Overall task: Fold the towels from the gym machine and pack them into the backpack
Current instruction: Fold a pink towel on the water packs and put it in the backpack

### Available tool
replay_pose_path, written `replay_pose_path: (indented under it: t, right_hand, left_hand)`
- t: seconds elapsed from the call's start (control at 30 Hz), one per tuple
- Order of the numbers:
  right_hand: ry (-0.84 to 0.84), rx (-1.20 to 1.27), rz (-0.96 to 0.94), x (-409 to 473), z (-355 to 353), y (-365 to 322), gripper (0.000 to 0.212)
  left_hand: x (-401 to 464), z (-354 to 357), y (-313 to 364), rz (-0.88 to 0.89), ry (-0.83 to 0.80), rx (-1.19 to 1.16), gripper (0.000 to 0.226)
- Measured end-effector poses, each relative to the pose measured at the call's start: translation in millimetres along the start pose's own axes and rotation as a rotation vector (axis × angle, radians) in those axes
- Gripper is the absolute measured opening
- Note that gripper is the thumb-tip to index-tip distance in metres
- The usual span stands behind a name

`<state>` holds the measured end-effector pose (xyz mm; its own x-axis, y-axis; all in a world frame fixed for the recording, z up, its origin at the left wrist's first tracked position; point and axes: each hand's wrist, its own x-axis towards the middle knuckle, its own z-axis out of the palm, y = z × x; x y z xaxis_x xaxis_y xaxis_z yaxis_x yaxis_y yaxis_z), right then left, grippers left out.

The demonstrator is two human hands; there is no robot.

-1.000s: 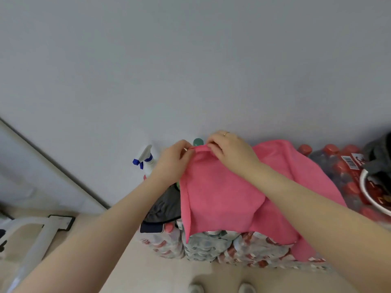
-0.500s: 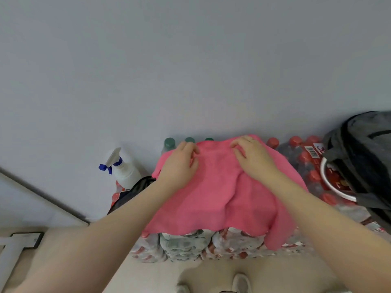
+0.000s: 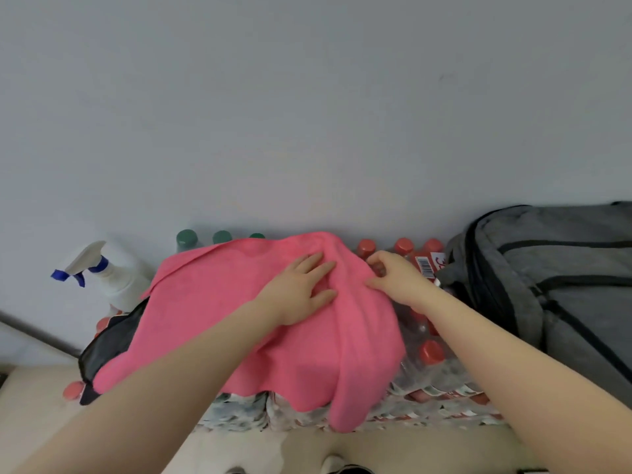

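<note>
On the bottles (image 3: 431,350), pink towel (image 3: 219,319) under left hand (image 3: 301,289).

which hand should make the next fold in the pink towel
Probably the right hand: its fingers pinch the pink towel at its right edge, ready to lift it over, while the left hand lies flat on the middle.

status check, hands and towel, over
Left hand flat on pink towel, pressing. Right hand pinching its right edge. Towel spread over bottle packs, unfolded. Backpack right, nothing blocking.
</note>
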<state>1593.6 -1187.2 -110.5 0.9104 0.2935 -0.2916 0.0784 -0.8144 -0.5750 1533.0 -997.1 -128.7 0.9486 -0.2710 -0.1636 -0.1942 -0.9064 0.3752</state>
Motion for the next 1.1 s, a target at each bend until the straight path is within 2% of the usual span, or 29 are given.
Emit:
replay_pose_path:
  t: [0.07, 0.13, 0.2, 0.27, 0.33, 0.4, 0.47, 0.53, 0.57, 0.63, 0.67, 0.73, 0.83, 0.9, 1.0, 1.1]
  right_hand:
    - [-0.031, -0.081, -0.059, 2.8, -3.1, 2.2, 0.012]
    - [-0.068, -0.138, -0.101, 4.3, -6.7, 4.8, 0.023]
    - [-0.022, 0.027, -0.092, 5.2, -15.3, 2.3, 0.016]
    - [0.007, 0.377, -0.058, 5.5, -27.3, -4.1, 0.021]
    - [-0.06, 0.624, -0.079, 4.4, -36.8, -12.1, 0.029]
    - [-0.163, 0.654, -0.101, 1.9, -40.4, -17.9, 0.026]
    - [-0.225, 0.567, -0.102, -0.4, -44.8, -20.5, 0.022]
    - [-0.268, 0.357, -0.1, -3.0, -56.3, -21.0, 0.015]
    - [-0.283, 0.131, -0.118, -5.5, -65.3, -21.1, 0.008]
    - [-0.296, -0.359, -0.169, -9.4, -83.4, -20.6, 0.009]
    - [-0.307, -0.473, -0.186, -12.7, -92.4, -21.8, 0.014]
    - [-0.343, -0.388, -0.167, -17.5, -108.9, -21.0, 0.024]
    - [-0.355, -0.06, -0.149, -20.6, -125.0, -14.3, 0.019]
    - [-0.368, 0.095, -0.134, -22.2, -127.5, -11.7, 0.018]
    - [-0.377, 0.157, -0.11, -28.3, -120.5, -16.7, 0.016]
    - [-0.236, 0.205, -0.151, -31.9, -101.3, -30.3, 0.011]
  left_hand:
    - [2.0, 4.5, 1.2, -0.042, -0.001, 0.019, 0.093]
    - [3.6, 8.6, 2.4, -0.073, 0.029, 0.054, 0.103]
    - [5.0, 11.9, 4.6, -0.092, 0.063, 0.081, 0.107]
    - [6.2, 13.9, 8.2, -0.107, 0.077, 0.096, 0.111]
    - [7.6, 14.9, 13.7, -0.13, 0.092, 0.097, 0.116]
    - [9.2, 15.5, 20.1, -0.175, 0.101, 0.114, 0.111]
    - [10.2, 16.6, 25.0, -0.216, 0.102, 0.106, 0.108]
    - [10.7, 17.5, 28.1, -0.246, 0.093, 0.108, 0.109]
    - [11.3, 17.6, 29.5, -0.259, 0.087, 0.115, 0.109]
    - [13.4, 17.0, 32.1, -0.286, 0.076, 0.12, 0.103]
    - [14.7, 16.6, 33.5, -0.297, 0.076, 0.115, 0.099]
    - [17.3, 16.8, 35.1, -0.317, 0.083, 0.115, 0.1]
    - [19.7, 18.8, 37.5, -0.336, 0.087, 0.155, 0.111]
    - [19.9, 19.1, 38.9, -0.336, 0.076, 0.149, 0.101]
    - [14.3, 14.7, 37.0, -0.295, 0.086, 0.087, 0.098]
    - [-1.8, 7.2, 30.9, -0.26, 0.208, 0.047, 0.099]
